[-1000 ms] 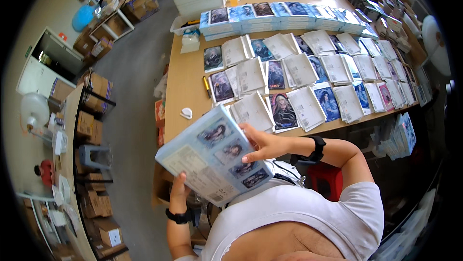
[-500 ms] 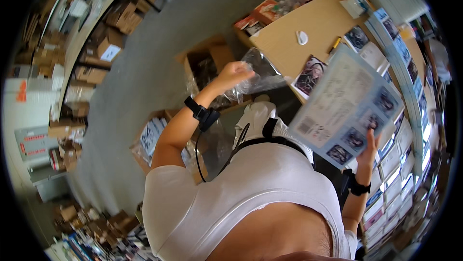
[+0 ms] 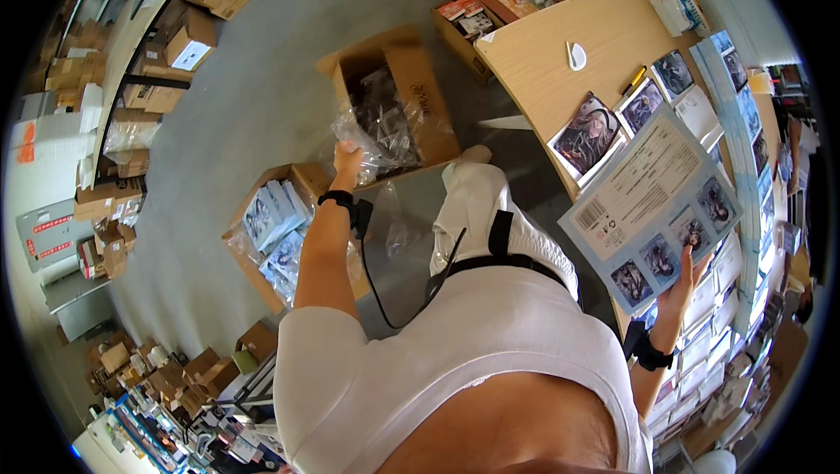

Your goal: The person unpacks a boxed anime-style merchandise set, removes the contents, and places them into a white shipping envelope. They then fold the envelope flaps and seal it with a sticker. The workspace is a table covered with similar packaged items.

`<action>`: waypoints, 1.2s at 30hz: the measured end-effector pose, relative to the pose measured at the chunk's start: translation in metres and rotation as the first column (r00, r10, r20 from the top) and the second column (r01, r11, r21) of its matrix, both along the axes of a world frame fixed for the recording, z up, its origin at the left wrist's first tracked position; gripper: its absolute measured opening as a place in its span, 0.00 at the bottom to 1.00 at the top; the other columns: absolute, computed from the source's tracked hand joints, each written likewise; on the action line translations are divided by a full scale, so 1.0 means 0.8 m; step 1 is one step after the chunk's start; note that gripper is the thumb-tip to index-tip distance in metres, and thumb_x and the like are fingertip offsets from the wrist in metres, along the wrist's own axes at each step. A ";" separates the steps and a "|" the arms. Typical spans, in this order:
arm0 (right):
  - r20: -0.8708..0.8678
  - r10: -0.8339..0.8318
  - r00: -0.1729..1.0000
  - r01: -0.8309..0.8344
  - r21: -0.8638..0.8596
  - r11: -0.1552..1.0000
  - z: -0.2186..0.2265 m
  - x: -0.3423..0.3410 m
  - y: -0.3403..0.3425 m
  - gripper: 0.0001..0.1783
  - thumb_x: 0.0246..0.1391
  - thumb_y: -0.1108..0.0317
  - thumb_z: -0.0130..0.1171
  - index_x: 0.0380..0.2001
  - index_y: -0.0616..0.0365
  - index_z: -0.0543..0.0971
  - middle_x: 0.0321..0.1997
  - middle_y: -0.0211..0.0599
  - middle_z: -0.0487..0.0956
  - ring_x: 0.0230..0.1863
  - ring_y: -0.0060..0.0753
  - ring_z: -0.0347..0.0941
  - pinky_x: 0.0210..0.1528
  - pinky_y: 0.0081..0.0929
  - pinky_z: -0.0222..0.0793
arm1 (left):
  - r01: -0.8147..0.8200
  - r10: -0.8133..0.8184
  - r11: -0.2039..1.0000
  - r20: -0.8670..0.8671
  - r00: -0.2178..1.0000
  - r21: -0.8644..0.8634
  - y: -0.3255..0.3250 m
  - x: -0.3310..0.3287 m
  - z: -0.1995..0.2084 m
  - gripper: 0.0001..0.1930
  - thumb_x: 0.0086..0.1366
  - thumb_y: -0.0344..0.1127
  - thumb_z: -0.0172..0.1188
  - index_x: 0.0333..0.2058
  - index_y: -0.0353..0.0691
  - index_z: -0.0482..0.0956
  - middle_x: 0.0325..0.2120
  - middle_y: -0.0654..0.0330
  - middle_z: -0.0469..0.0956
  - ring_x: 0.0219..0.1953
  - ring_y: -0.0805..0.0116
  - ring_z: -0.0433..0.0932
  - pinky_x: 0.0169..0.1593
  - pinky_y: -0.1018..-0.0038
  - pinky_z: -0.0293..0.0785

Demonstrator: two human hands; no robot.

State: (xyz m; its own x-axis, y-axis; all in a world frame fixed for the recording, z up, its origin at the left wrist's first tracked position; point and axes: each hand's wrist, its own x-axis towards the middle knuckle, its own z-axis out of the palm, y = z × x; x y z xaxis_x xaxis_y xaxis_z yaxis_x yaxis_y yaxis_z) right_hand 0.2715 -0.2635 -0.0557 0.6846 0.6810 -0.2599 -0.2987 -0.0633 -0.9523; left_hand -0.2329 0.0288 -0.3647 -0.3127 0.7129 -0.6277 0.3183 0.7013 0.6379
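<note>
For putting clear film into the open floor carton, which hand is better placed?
Likely the left: the left hand is at the clear film beside the open carton, whereas the right hand holds a flat blue package near the table.

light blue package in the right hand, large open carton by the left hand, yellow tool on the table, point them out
Light blue package [image 3: 652,209]: head view, middle of its printed face
Large open carton [image 3: 426,111]: head view, its right-hand flap
Yellow tool [image 3: 635,80]: head view, its shaft

Plastic [image 3: 385,124] lies in the carton [image 3: 427,111]; the table [image 3: 529,54] stands right.
</note>
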 end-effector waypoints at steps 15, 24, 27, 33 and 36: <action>0.269 0.043 0.962 -0.004 -0.142 0.990 0.077 -0.044 0.057 0.34 0.48 0.72 0.60 0.54 0.56 0.53 0.44 0.39 0.71 0.46 0.27 0.68 0.48 0.26 0.66 | 0.092 -0.129 0.988 0.332 0.935 0.125 0.151 -0.024 -0.053 0.25 0.57 0.32 0.51 0.54 0.44 0.61 0.48 0.53 0.65 0.46 0.59 0.69 0.43 0.62 0.72; 0.377 0.035 0.926 -0.005 -0.078 0.997 0.089 -0.059 0.063 0.32 0.48 0.71 0.61 0.52 0.56 0.55 0.47 0.41 0.65 0.52 0.29 0.61 0.55 0.29 0.58 | 0.150 -0.120 0.968 0.156 0.980 -0.203 0.185 -0.022 -0.035 0.35 0.52 0.36 0.54 0.58 0.54 0.49 0.52 0.50 0.58 0.43 0.44 0.68 0.32 0.49 0.74; 0.399 -0.010 0.917 0.030 -0.044 0.999 0.083 -0.066 0.068 0.32 0.48 0.70 0.61 0.52 0.56 0.55 0.47 0.40 0.65 0.52 0.29 0.61 0.54 0.29 0.59 | 0.157 -0.117 0.960 0.177 0.977 -0.232 0.192 -0.006 -0.001 0.43 0.55 0.39 0.53 0.63 0.61 0.34 0.58 0.48 0.52 0.33 0.39 0.74 0.31 0.49 0.74; 0.490 -0.003 0.872 0.052 -0.087 0.995 0.071 -0.062 0.073 0.33 0.47 0.71 0.62 0.53 0.57 0.56 0.45 0.42 0.67 0.48 0.29 0.66 0.47 0.26 0.65 | 0.106 -0.194 0.899 -0.170 0.966 -0.424 0.176 0.047 0.065 0.45 0.57 0.40 0.53 0.63 0.67 0.28 0.62 0.48 0.45 0.36 0.38 0.75 0.48 0.41 0.64; 0.529 0.003 0.849 0.034 -0.059 0.998 0.066 -0.059 0.087 0.35 0.46 0.67 0.64 0.53 0.57 0.56 0.43 0.44 0.71 0.42 0.31 0.71 0.40 0.26 0.68 | 0.142 -0.219 0.906 -0.155 0.963 -0.398 0.184 0.042 0.049 0.40 0.57 0.37 0.53 0.62 0.59 0.38 0.58 0.47 0.51 0.44 0.41 0.71 0.46 0.48 0.69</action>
State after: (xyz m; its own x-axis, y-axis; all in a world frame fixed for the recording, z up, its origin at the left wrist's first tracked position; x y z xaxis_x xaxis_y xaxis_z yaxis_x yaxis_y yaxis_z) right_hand 0.2241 -0.1939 -0.0027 0.7412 0.6636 0.1013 0.2466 -0.1288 -0.9605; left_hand -0.1995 0.1759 -0.3252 -0.3428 0.4873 -0.8031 0.5512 0.7966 0.2481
